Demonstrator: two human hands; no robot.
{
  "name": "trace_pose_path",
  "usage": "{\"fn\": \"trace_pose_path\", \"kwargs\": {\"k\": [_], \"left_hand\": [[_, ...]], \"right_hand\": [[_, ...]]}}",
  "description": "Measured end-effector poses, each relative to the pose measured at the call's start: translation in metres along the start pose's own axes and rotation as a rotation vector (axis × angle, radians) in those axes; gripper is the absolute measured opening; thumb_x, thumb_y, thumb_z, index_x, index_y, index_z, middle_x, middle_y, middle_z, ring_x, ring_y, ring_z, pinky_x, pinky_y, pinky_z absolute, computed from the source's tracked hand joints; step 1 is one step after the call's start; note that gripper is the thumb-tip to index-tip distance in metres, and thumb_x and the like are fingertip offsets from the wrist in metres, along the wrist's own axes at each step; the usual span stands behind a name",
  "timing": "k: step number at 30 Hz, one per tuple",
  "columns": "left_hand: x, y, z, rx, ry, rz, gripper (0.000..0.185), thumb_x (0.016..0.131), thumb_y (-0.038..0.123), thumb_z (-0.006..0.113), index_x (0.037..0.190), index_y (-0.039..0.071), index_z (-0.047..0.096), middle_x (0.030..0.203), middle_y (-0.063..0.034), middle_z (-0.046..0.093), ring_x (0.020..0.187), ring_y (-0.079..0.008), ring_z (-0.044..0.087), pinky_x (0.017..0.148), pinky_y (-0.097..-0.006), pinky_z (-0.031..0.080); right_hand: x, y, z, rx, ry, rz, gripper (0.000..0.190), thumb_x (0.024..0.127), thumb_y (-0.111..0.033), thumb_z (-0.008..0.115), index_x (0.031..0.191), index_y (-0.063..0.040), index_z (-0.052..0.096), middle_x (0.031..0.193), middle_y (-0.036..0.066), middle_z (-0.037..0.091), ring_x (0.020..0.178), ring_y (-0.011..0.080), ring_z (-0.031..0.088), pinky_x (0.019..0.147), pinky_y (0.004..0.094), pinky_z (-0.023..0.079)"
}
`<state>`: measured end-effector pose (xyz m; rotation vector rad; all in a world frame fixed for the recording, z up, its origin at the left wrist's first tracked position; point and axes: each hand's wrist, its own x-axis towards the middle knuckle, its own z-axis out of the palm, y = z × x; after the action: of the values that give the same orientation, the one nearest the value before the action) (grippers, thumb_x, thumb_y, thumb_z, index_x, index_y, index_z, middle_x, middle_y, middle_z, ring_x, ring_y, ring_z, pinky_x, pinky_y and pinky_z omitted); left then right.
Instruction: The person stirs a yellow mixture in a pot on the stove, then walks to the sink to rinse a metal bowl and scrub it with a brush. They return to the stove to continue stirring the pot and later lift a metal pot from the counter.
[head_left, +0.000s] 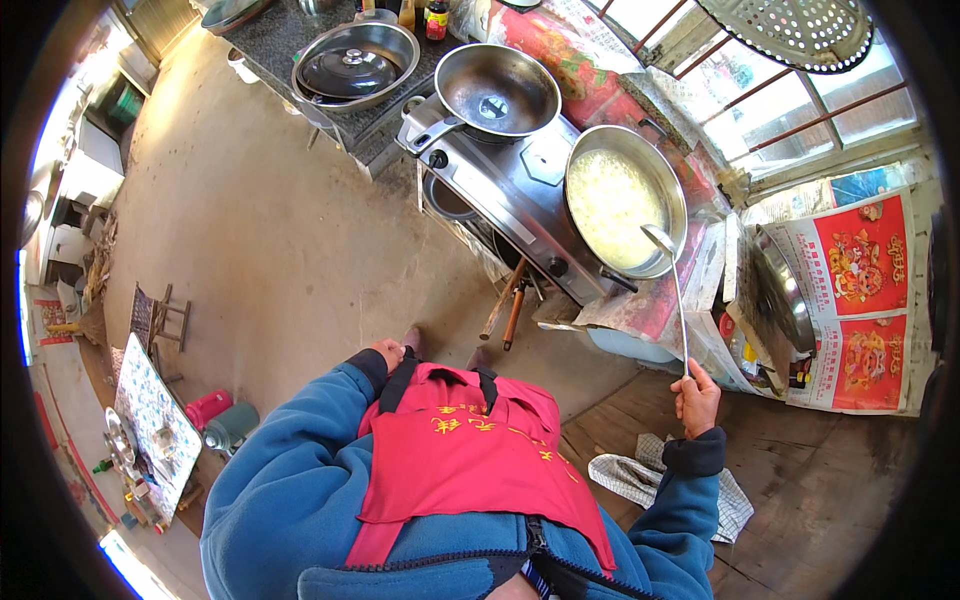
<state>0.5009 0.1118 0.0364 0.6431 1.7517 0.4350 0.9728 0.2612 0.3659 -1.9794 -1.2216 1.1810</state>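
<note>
My right hand (697, 399) grips the end of a long-handled metal ladle (681, 319). The ladle's bowl end rests at the near right rim of a steel pan (679, 184), tilted over the inside. Pale yellowish, frothy-looking food in liquid (613, 199) fills much of this pan, which sits on the right side of a two-burner gas stove (517, 196). My left hand (388, 354) hangs low beside the black strap of a red apron (480, 465), fingers curled. Whether it holds anything cannot be made out.
An empty steel frying pan (517, 82) occupies the left burner, its handle toward me. Further left, a steel basin (405, 56) holds a dark lid (349, 73). Wooden-handled tools (512, 315) stick out below the stove. A checked cloth (630, 480) lies on the wooden surface at right.
</note>
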Motion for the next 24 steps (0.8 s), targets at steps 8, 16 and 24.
{"fn": "trace_pose_path", "kwargs": {"k": [8,16,24], "left_hand": [[0.004,-0.002,0.004,-0.032,-0.007,-0.012,0.021,0.081,0.023,0.057,0.083,0.003,0.059,0.068,-0.0079,0.061,0.060,-0.0166,0.056,0.057,-0.0314,0.047],[-0.002,0.004,0.007,0.005,0.012,-0.010,0.021,0.080,0.024,0.059,0.079,0.003,0.059,0.067,-0.0083,0.061,0.060,-0.0162,0.057,0.058,-0.0310,0.047],[-0.003,-0.003,0.017,0.021,0.040,0.000,0.021,0.080,0.025,0.058,0.080,0.004,0.061,0.070,-0.0089,0.063,0.065,-0.0179,0.059,0.064,-0.0305,0.048]], "right_hand": [[0.002,-0.006,-0.005,-0.064,-0.017,0.039,0.039,0.083,-0.007,0.045,0.122,-0.001,0.044,0.065,0.004,0.056,0.037,0.0048,0.038,0.032,0.0186,0.032],[0.022,-0.007,-0.018,-0.321,-0.095,0.010,0.038,0.083,-0.007,0.046,0.121,-0.001,0.045,0.062,0.004,0.056,0.037,0.0059,0.039,0.033,0.0207,0.031],[0.047,-0.015,0.001,-0.295,-0.234,0.097,0.035,0.083,-0.006,0.046,0.118,-0.001,0.048,0.061,0.005,0.056,0.037,0.0058,0.038,0.033,0.0207,0.030]]}}
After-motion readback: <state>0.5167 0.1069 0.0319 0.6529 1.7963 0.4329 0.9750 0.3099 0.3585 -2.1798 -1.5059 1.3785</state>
